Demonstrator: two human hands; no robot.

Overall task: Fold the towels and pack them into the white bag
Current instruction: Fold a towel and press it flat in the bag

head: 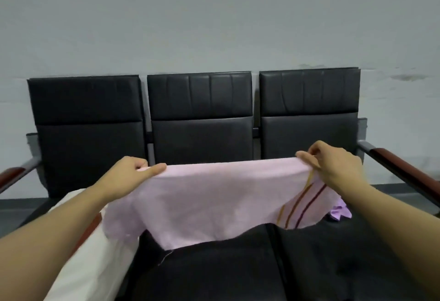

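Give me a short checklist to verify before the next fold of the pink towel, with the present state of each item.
1. Left hand has a grip on the upper edge of the pink towel: ok, thumb lies over the edge.
2. Right hand has a grip on the other upper corner: ok, fingers pinch it.
3. Upper edge is stretched straight between the hands: ok.
4. Lower edge hangs even: not ok, it is ragged and uneven.
5. White bag is near, on the left seat: ok; whether it is open, cannot tell.
6. Purple cloth stays apart from the towel: cannot tell, the towel covers part of it.
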